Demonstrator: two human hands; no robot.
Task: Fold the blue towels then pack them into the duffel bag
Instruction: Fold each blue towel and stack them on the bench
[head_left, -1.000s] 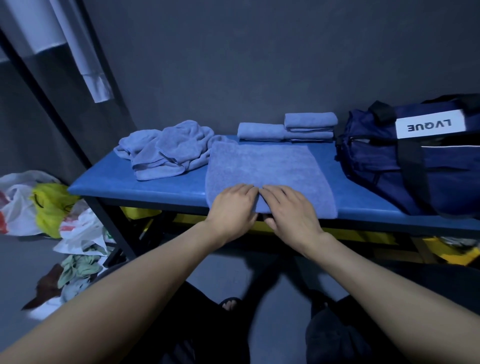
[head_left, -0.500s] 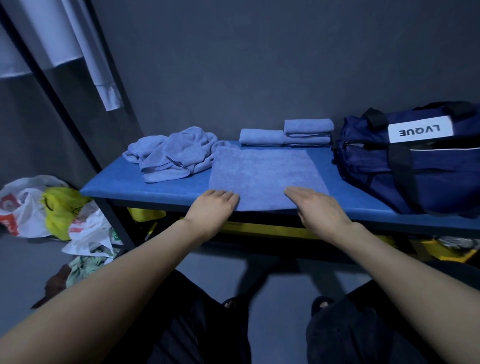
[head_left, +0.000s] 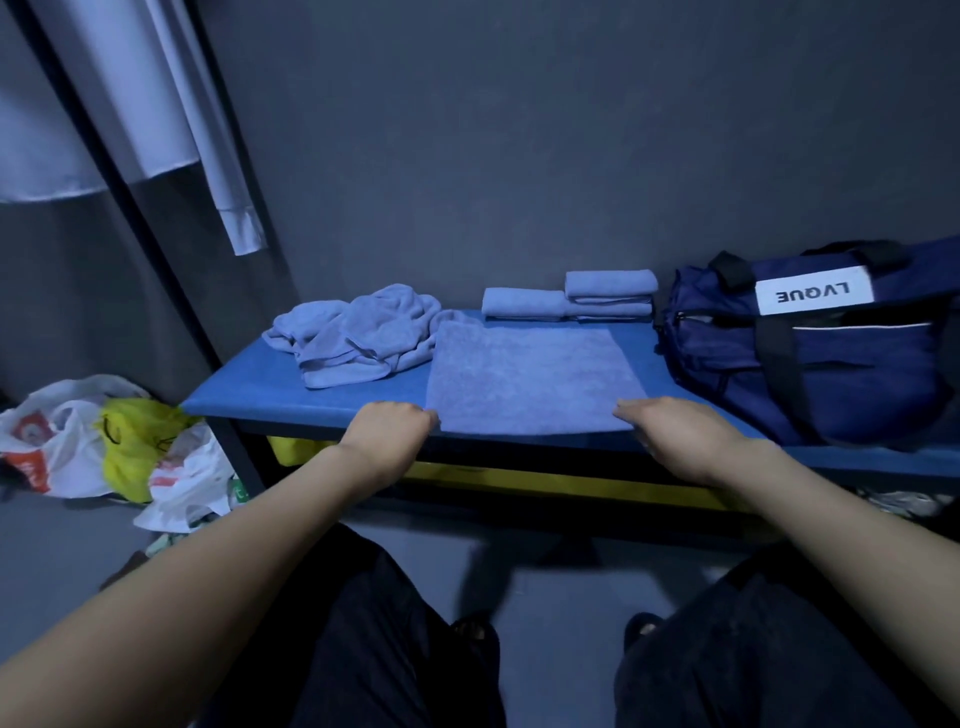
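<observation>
A blue towel lies spread flat on the blue bench, its near edge along the bench's front. My left hand is at the towel's near left corner, fingers curled onto it. At the near right corner my right hand rests with fingers straight on the cloth. A heap of unfolded blue towels sits at the left. Folded blue towels are stacked by the wall. The navy duffel bag stands at the right, its top zip partly open.
Plastic bags and clothes lie on the floor left of the bench. A white garment hangs at the upper left beside a dark pole. A grey wall closes off the back. My knees are below the bench front.
My hands slid apart along the towel's near edge, from touching at the middle out to its two near corners. The camera rose a little.
</observation>
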